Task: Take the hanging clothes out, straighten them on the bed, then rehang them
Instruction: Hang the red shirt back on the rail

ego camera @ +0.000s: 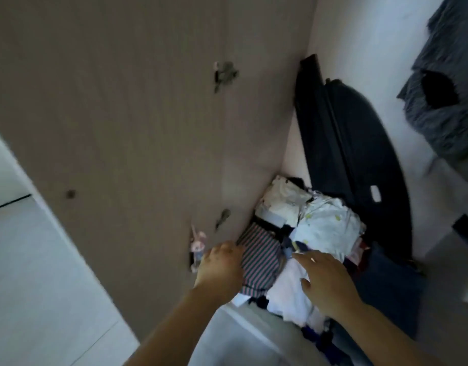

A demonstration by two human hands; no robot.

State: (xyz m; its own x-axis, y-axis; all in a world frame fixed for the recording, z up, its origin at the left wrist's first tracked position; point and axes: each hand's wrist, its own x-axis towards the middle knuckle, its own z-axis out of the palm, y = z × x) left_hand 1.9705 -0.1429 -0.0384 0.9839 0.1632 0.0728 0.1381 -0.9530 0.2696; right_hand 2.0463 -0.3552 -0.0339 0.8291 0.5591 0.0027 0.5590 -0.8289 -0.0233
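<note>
1. Hanging clothes (444, 128): a grey garment hangs at 2 o'clock in the head view, well apart from both hands. Whether more hang behind the wardrobe door (135, 114) cannot be seen.
2. Left hand (219, 265): the fingers are curled at the door's lower edge, between a pink charm (197, 244) and a striped garment (262, 260). Blur hides whether it grips anything.
3. Right hand (330, 281): released, with fingers spread flat over a white garment (288, 289) at the near side of the pile (325, 225).
4. Governing relation: the grey garment lies up and to the right, its long axis vertical. It is nearer the right hand, which would probably reach it first.
5. Room: a black suitcase (359, 154) leans at 12 o'clock between the pile and the wall, and bare floor (43, 286) lies at 9 o'clock.
</note>
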